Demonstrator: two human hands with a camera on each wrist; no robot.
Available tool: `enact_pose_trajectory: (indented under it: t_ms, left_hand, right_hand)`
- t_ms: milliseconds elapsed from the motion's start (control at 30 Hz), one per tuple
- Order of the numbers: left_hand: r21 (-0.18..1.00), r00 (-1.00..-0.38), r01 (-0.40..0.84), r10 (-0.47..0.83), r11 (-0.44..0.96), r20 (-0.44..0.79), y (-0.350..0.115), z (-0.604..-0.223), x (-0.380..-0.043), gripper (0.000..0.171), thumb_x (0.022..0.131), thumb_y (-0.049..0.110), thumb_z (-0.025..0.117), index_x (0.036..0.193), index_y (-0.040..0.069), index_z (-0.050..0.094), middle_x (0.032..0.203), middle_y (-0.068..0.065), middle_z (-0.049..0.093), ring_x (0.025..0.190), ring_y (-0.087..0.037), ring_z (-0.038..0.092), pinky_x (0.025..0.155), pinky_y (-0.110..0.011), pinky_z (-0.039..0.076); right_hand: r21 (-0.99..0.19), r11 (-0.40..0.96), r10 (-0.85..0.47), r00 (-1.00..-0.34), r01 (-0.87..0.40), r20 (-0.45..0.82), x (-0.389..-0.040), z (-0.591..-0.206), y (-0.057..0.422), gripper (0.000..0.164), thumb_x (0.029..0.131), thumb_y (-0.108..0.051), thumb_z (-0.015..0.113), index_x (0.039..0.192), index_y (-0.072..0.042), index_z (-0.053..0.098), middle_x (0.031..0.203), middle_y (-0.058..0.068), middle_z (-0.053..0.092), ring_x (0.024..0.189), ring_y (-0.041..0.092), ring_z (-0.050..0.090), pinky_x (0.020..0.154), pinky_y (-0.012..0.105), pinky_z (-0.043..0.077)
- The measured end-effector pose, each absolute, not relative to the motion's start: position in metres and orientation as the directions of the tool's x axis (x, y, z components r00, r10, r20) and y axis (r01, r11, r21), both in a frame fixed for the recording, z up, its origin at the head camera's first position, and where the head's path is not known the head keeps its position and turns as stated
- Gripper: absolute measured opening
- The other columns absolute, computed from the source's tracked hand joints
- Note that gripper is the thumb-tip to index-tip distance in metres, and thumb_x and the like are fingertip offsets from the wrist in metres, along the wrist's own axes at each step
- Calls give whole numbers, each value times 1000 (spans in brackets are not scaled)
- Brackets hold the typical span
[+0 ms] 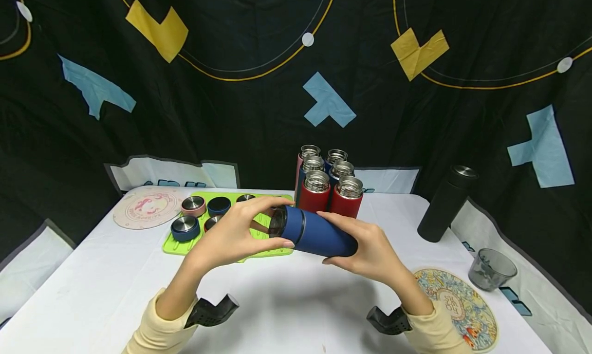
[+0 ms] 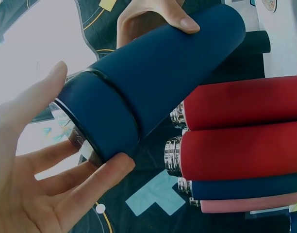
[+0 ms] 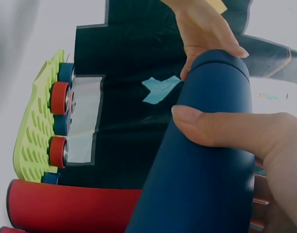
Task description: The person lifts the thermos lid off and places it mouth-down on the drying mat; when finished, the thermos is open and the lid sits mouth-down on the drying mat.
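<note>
A dark blue thermos flask (image 1: 326,236) is held in the air, lying nearly sideways, its blue lid (image 2: 97,116) on the left end. With thumb and fingers, my left hand (image 1: 231,236) holds the lid; its shiny end faces the palm. My right hand (image 1: 365,243) grips the flask body near the base, thumb and fingers on opposite sides. A dark seam shows between lid and body. Behind the flask, several lidless thermos flasks stand together, red ones (image 1: 348,197) in front, blue and pink ones behind.
Several loose lids (image 1: 185,228) sit on a green tray (image 1: 173,247) at the left, beside a round pink mat (image 1: 127,212). To the right are a tall black flask (image 1: 441,207), a glass cup (image 1: 491,272) and a patterned round mat (image 1: 481,313). Black cloth hangs behind the white table.
</note>
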State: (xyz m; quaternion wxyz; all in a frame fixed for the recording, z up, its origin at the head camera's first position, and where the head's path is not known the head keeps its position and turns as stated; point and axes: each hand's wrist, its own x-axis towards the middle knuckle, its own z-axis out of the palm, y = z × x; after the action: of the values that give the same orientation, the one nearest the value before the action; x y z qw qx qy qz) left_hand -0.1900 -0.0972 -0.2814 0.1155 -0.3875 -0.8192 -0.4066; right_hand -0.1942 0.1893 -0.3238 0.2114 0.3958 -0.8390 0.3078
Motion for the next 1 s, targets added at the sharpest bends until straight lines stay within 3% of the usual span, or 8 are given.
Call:
enact_pose_trajectory:
  t_ms: [167,300,500,833,1000]
  left_hand:
    - [565,-673,730,551,385,494,-99,-282,-191,69,74,41,82,133,18,56,129,1,58,105,-17,60,77,-29,56]
    - [523,-609,779,615,346,501,-102,-280,-191,67,74,35,84,134,23,56,134,6,54,119,-16,53,88,-35,53]
    - [478,-534,829,665,290,522,-104,-278,-189,65,74,22,86,133,24,58,134,3,53,123,-18,49,90,-39,52]
    - [584,-663,730,573,354,482,-102,-283,-190,67,73,39,84,131,17,58,127,2,59,101,-13,62,73,-28,57]
    - [534,-600,780,635,328,487,-103,-281,-191,70,72,26,87,134,23,56,134,5,53,120,-16,51,88,-36,53]
  right_hand:
    - [-346,502,-532,-599,-792,599,-194,-324,190,89,60,-22,94,139,-22,53,128,0,61,106,21,63,87,44,53]
    - [-428,453,-555,-624,-782,551,-195,-323,192,85,62,-26,93,138,-22,54,124,-1,63,101,18,63,84,39,55]
    - [-537,405,-577,-663,-740,478,-196,-324,194,80,66,-34,90,137,-24,54,121,-3,64,101,16,62,84,38,55]
    - [-515,423,-568,-661,-745,490,-194,-325,193,83,65,-30,91,138,-25,53,123,-2,63,101,17,62,83,37,55]
    - [-516,415,-569,-656,-750,496,-195,-323,193,82,65,-30,91,138,-24,54,122,-2,63,101,17,62,84,38,55]
